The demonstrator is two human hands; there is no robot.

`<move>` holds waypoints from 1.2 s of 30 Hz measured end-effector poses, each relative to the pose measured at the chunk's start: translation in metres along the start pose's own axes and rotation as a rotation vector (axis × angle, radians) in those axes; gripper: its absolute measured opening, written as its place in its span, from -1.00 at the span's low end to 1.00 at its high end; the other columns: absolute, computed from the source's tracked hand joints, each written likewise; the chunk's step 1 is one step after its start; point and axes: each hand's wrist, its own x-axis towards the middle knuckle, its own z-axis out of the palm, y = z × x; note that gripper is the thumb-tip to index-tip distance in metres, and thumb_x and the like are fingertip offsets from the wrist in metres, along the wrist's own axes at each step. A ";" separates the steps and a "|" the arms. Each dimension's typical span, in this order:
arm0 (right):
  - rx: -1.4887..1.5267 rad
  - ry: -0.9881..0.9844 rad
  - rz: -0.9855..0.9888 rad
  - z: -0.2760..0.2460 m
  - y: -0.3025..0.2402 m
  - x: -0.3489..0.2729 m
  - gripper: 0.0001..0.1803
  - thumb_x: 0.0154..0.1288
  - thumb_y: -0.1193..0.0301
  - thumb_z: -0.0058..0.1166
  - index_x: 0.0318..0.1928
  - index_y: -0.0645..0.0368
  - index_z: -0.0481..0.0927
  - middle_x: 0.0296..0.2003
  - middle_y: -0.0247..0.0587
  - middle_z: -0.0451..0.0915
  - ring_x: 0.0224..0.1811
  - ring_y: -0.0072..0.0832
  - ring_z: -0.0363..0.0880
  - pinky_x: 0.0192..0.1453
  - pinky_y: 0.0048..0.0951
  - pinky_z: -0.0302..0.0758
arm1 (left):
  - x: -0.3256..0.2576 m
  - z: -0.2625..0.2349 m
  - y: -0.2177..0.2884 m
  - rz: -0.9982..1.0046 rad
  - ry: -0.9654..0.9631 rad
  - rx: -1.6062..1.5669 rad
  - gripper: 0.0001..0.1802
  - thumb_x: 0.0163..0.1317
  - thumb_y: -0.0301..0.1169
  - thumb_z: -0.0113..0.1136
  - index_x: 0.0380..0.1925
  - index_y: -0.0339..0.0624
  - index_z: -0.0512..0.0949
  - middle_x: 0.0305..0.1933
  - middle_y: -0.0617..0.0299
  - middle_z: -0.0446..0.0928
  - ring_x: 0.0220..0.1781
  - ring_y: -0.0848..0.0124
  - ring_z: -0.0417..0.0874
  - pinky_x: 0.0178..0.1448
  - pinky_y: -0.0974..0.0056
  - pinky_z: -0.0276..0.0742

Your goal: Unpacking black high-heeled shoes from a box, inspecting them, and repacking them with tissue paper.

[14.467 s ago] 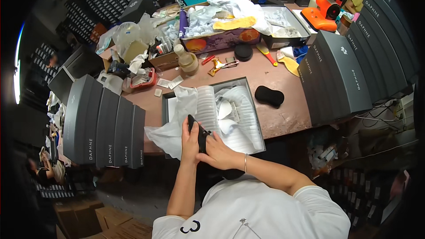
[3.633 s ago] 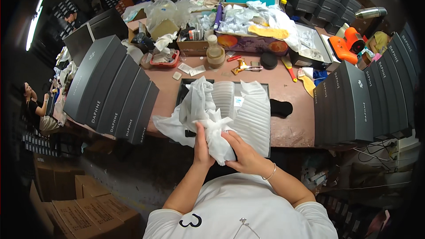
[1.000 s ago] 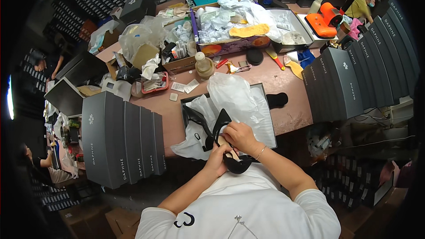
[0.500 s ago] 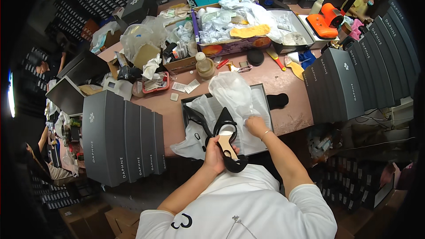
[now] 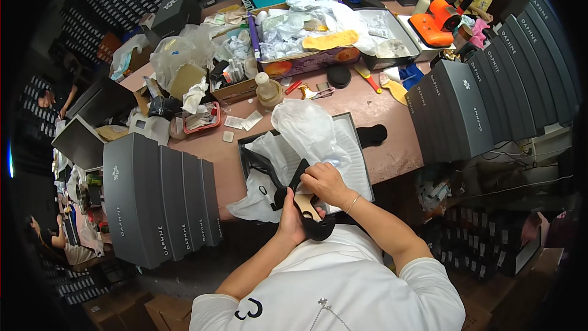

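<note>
A black pointed shoe with a tan insole is held over the front of an open dark shoe box, its toe pointing away from me. My left hand wraps round its middle. My right hand is closed over the front opening of the same shoe; its fingertips and anything in them are hidden. The matching black shoe lies on white paper at the left inside the box. Crumpled white tissue paper bulges over the box's far side.
Stacked grey shoe boxes stand left and right. Behind lie a carton of crumpled paper, a glass bottle, a red-handled brush and an orange machine. A black pad lies beside the open box. Other people sit farther off.
My right hand has moved left from the tissue paper in the box onto the front of the shoe. My left hand still holds the shoe. The whole view has shifted slightly.
</note>
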 end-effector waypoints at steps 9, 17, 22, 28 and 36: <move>0.149 0.120 -0.029 -0.032 -0.014 0.002 -0.73 -0.15 0.47 0.24 -0.37 0.07 0.46 -0.32 -0.31 0.48 -0.25 -0.32 0.46 -0.14 -0.35 0.31 | 0.015 -0.015 -0.005 0.049 0.001 0.002 -0.26 0.31 0.35 -0.29 -0.09 -0.11 0.49 -0.28 0.19 0.54 -0.36 0.31 0.58 -0.26 0.18 0.59; 0.037 0.019 0.039 -0.017 -0.003 -0.005 -0.60 -0.15 0.46 0.30 -0.20 0.05 0.53 -0.26 -0.33 0.55 -0.22 -0.33 0.50 -0.16 -0.28 0.34 | 0.013 0.003 0.008 0.141 0.155 0.030 -0.17 0.29 0.39 -0.37 0.05 -0.13 0.44 -0.20 0.17 0.50 -0.29 0.31 0.55 -0.15 0.14 0.58; -0.127 -0.204 -0.050 0.008 -0.020 -0.002 -0.87 0.04 0.29 0.12 -0.45 0.03 0.50 -0.51 -0.37 0.47 -0.40 -0.43 0.50 -0.28 -0.37 0.31 | 0.001 -0.008 -0.008 0.172 0.107 0.225 -0.23 0.34 0.34 -0.41 0.06 -0.10 0.39 -0.16 0.23 0.48 -0.25 0.36 0.53 -0.15 0.15 0.58; -0.081 -0.183 0.072 -0.001 -0.020 -0.020 -0.90 0.01 0.34 0.14 -0.45 0.02 0.52 -0.51 -0.38 0.50 -0.39 -0.43 0.54 -0.29 -0.37 0.33 | 0.001 -0.002 -0.006 0.116 0.094 0.171 -0.21 0.31 0.38 -0.40 -0.03 -0.12 0.40 -0.26 0.24 0.43 -0.30 0.37 0.49 -0.20 0.18 0.58; -0.158 -0.214 -0.006 -0.003 -0.010 -0.018 -0.88 0.07 0.32 0.15 -0.44 0.03 0.51 -0.55 -0.40 0.47 -0.46 -0.44 0.53 -0.34 -0.38 0.32 | 0.005 -0.001 -0.011 0.077 0.090 0.237 -0.25 0.31 0.36 -0.35 -0.01 -0.10 0.39 -0.20 0.22 0.43 -0.27 0.38 0.51 -0.19 0.19 0.57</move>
